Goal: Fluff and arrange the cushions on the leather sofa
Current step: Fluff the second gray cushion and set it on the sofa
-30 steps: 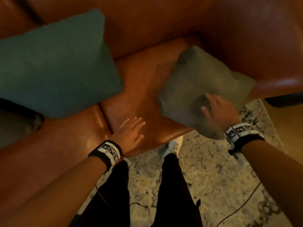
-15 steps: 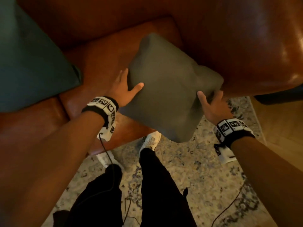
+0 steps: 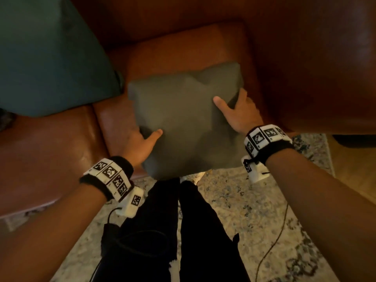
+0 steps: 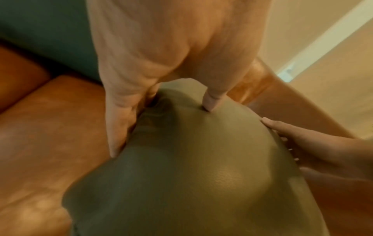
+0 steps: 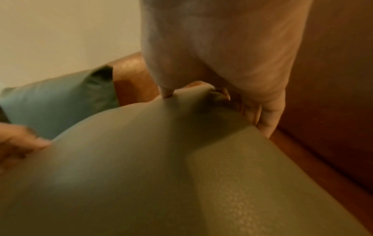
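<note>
An olive-grey cushion (image 3: 183, 119) is held between my two hands over the brown leather sofa (image 3: 183, 43) seat. My left hand (image 3: 142, 141) grips its left edge, thumb on top and fingers underneath. My right hand (image 3: 236, 110) grips the right edge the same way, thumb pressing a dent into the top. In the left wrist view the left thumb dents the cushion (image 4: 191, 159). The right wrist view shows fingers curled under the cushion (image 5: 161, 159) edge. A larger teal cushion (image 3: 50, 53) leans against the sofa back at the left.
The sofa's right armrest (image 3: 325, 68) rises close beside my right hand. A patterned rug (image 3: 234, 210) covers the floor below, with a thin black cable (image 3: 272, 245) lying on it. My black-trousered legs (image 3: 162, 231) stand against the sofa's front edge.
Both hands have taken hold of the olive cushion's sides and turned it square to me. A second ago the left hand lay flat on the seat and the right on the cushion.
</note>
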The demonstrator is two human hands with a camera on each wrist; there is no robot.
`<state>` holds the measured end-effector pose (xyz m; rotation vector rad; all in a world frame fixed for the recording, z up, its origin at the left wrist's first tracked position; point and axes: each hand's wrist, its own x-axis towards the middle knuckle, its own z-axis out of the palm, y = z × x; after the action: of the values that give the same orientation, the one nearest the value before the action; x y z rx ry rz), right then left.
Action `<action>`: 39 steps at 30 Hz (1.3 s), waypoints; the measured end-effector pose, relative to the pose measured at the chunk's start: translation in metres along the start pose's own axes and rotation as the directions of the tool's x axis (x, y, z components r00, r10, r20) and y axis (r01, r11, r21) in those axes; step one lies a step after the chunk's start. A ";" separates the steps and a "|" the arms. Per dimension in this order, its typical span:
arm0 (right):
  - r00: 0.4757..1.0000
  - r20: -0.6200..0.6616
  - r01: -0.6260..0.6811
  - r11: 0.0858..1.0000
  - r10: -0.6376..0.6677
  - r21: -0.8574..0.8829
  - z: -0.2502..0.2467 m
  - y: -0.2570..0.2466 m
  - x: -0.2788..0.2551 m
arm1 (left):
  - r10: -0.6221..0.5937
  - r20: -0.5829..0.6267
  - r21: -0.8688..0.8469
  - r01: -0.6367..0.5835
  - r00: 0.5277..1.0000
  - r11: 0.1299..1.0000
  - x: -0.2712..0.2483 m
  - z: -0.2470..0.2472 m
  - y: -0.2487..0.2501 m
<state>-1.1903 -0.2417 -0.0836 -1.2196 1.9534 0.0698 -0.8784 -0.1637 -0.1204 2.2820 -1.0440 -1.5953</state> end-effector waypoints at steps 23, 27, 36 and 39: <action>0.976 0.056 -0.178 0.921 0.210 -0.346 -0.033 -0.101 0.121 | 0.067 0.143 0.470 -0.127 0.987 0.874 0.128 -0.089 0.078; 0.954 0.189 -0.116 0.870 0.232 -0.480 -0.035 -0.103 0.138 | -0.078 0.225 0.498 -0.046 0.971 0.866 0.146 -0.085 0.075; 0.900 0.388 0.067 0.816 0.199 -0.574 -0.032 -0.094 0.182 | -0.058 0.221 0.470 -0.055 0.974 0.881 0.144 -0.060 0.072; 0.894 0.400 0.084 0.800 0.203 -0.594 -0.038 -0.118 0.180 | -0.055 0.210 0.406 -0.036 0.976 0.913 0.145 -0.058 0.057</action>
<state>-1.1579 -0.4515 -0.1349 -1.3721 1.5889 0.9934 -0.8267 -0.3105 -0.1780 2.3954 -1.5551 -1.8059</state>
